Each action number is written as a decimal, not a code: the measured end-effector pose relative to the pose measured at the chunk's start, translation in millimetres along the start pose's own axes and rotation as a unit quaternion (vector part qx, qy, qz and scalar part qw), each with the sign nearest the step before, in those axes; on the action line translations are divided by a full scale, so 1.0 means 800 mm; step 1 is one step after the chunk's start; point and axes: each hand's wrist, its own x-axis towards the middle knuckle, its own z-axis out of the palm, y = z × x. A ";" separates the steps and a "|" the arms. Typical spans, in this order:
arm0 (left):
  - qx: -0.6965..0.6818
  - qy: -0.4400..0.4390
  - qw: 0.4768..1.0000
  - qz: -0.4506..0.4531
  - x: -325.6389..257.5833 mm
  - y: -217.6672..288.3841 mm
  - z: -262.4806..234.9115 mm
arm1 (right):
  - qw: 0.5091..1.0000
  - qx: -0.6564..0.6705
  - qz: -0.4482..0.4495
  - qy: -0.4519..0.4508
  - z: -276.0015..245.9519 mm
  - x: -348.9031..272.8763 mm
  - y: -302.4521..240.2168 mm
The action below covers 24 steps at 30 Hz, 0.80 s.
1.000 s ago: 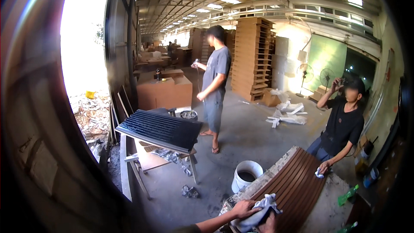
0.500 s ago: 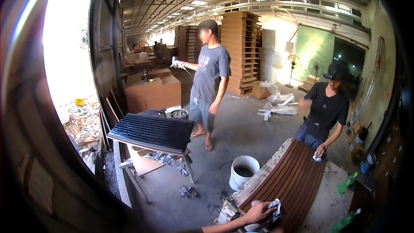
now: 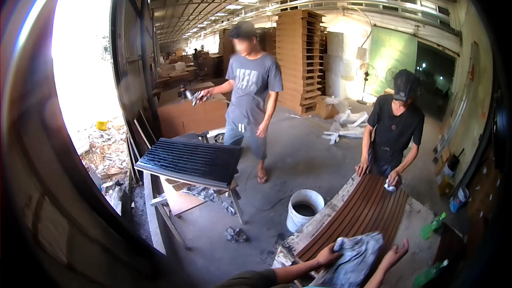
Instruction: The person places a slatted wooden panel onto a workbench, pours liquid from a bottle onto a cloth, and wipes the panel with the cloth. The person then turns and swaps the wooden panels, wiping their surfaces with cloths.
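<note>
Grey cloth [image 3: 354,258]: crumpled, lying at the bottom centre-right of the frame on the near end of the slatted brown panel [image 3: 362,216]. It is flanked by both of the wearer's hands.

Left hand [image 3: 326,256]: laid palm-down on the cloth's left edge, fingers curled over it; a firm grasp cannot be confirmed.

Right hand [image 3: 396,253]: spread open at the cloth's right edge, fingers raised, nothing gripped.

Slatted brown panel: rested on a pale, stained bench [image 3: 413,224]; its far end is wiped with a small white rag [image 3: 390,187] by a person in black [image 3: 394,128].

White bucket [image 3: 304,209]: set on the floor left of the bench.

Dark slatted panel [image 3: 192,160]: laid on a stand, left of centre.

Person in grey shirt [image 3: 253,88]: standing upper centre, with a spray gun [image 3: 193,96] held out.
</note>
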 end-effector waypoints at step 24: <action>0.530 0.077 0.841 0.085 0.090 -0.054 -0.083 | 0.786 -0.338 -0.141 -0.498 0.009 -0.157 0.023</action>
